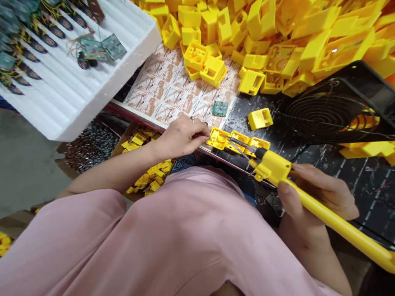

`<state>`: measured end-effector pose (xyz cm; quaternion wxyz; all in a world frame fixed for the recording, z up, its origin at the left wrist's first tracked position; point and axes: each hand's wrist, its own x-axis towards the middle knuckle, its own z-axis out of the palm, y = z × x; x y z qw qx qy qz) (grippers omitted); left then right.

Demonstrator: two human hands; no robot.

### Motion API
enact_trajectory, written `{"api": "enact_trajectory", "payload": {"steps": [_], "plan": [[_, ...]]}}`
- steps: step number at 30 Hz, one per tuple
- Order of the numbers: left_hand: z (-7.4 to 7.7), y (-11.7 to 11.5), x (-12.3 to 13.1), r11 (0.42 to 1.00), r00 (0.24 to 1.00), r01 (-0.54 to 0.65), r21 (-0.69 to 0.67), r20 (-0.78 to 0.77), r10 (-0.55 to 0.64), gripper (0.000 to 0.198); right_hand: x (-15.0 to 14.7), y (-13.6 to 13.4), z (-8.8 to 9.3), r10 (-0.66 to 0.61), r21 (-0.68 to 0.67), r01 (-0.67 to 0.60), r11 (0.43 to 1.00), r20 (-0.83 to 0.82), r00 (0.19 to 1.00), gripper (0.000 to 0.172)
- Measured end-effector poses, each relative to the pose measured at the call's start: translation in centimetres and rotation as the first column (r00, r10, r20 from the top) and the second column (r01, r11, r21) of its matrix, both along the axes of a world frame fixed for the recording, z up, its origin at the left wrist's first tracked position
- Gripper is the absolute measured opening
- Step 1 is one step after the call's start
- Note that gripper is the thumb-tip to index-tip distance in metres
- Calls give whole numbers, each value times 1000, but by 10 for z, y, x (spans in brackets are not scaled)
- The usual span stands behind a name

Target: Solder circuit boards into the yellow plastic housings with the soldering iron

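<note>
My right hand [317, 193] grips a yellow soldering gun [274, 166]; its metal tip and a thin side tube point left, over the open yellow casings. Three casings stand in a row at the table's front edge: a left casing [218, 138], a middle casing [239, 140] and a right casing [259, 144], partly behind the tool. The tip reaches the area between the left and middle ones; contact cannot be made out. Closed at the left casing's outer edge, my left hand [187, 135] pinches it with thumb and fingers. A green circuit board [220, 109] lies just beyond.
A yellow casing [260, 119] lies alone on the black table mat [311, 164]. Behind is a large heap of yellow casings [256, 24]. A black fan [336, 107] stands at right. At left, a white foam tray [101, 82] holds wired boards. Below sits a box of yellow parts [157, 172].
</note>
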<state>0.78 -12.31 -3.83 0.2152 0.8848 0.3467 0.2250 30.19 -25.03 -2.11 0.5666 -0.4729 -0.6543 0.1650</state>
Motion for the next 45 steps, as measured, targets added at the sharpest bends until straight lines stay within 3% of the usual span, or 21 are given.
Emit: {"api": "enact_trajectory", "payload": {"steps": [2, 6, 9, 14, 20, 25, 29, 36, 45], "plan": [[4, 1, 2, 1000, 999, 2, 5, -47, -1, 18, -3, -2, 7, 89, 45, -95, 994, 114, 990, 55], [8, 3, 4, 998, 997, 18, 56, -79, -13, 21, -17, 6, 22, 143, 40, -166, 985, 338, 930, 29], [9, 3, 6, 993, 991, 28, 114, -132, -13, 24, -22, 13, 26, 179, 98, -233, 967, 388, 904, 31], [10, 3, 11, 986, 971, 48, 162, -237, -9, 25, -22, 14, 25, 182, 86, -250, 964, 475, 861, 32], [12, 4, 14, 974, 966, 83, 211, -259, -26, 26, -26, 13, 35, 218, 28, -277, 961, 543, 811, 25], [15, 7, 15, 983, 953, 98, 153, -300, -48, 25, -26, 18, 45, 251, 60, -341, 938, 561, 789, 25], [17, 8, 17, 988, 944, 94, 125, -325, -49, 24, -27, 18, 52, 300, -39, -351, 936, 610, 733, 24], [23, 11, 18, 993, 908, 103, 50, -412, -74, 25, -16, 15, 50, 262, 34, -335, 942, 550, 793, 28], [23, 15, 15, 989, 914, 140, 56, -390, -108, 28, -18, 19, 46, 254, 74, -345, 936, 539, 803, 27]]}}
